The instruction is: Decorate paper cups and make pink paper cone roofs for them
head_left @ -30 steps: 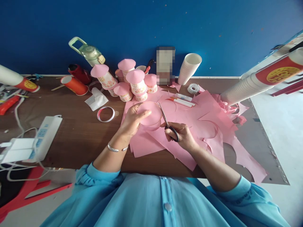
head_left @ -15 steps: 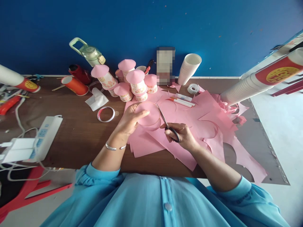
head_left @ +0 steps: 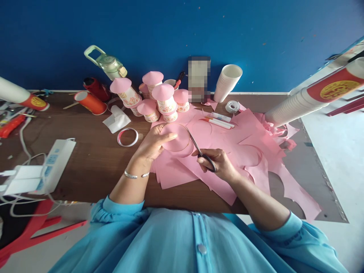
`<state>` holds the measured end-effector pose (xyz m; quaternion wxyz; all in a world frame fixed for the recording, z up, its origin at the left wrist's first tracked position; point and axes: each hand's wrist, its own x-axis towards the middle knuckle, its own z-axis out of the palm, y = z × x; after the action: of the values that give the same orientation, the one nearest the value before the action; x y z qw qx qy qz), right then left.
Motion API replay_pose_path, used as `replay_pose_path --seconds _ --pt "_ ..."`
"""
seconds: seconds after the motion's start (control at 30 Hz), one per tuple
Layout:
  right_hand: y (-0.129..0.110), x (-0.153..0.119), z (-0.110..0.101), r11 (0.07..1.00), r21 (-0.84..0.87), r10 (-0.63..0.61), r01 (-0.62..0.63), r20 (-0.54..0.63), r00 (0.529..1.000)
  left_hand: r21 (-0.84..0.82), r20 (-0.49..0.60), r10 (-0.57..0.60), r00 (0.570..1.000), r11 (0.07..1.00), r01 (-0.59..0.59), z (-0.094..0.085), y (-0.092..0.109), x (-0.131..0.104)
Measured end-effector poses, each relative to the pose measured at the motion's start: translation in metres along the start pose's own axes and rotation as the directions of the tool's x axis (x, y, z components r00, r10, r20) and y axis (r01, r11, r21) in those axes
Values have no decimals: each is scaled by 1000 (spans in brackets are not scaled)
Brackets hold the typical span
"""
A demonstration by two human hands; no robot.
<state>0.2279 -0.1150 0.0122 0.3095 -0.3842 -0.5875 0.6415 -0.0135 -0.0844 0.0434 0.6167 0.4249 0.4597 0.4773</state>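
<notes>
1. Since the earlier frames, the left hand (head_left: 152,142) and the pink paper disc (head_left: 174,143) had shifted slightly left, while the right hand (head_left: 220,163) had barely moved.
2. The brown table (head_left: 93,163) spread beneath the hands.
3. Pink paper sheets (head_left: 224,146) overlapped on it.
4. Cone-topped cups (head_left: 165,104) stood grouped beyond the left hand.
5. The left hand pinched the disc above the sheets, thumb on top.
6. The right hand gripped black-handled scissors (head_left: 195,143), tips by the disc's right edge; contact could not be told.
7. White markers (head_left: 219,123) lay on the sheets.
</notes>
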Motion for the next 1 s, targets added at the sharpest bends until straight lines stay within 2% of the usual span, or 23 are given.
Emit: replay_pose_path --seconds 0.37,0.77,1.0 --pt "1 1 0 1000 18 8 -8 20 1000 6 31 -30 999 1000 30 -5 6 0" --pt "1 1 -1 1000 16 3 -3 1 1000 -46 5 -52 999 998 52 -2 10 0" --pt "0 1 0 1000 16 7 -7 -11 1000 -27 -33 -17 999 999 16 -1 6 0"
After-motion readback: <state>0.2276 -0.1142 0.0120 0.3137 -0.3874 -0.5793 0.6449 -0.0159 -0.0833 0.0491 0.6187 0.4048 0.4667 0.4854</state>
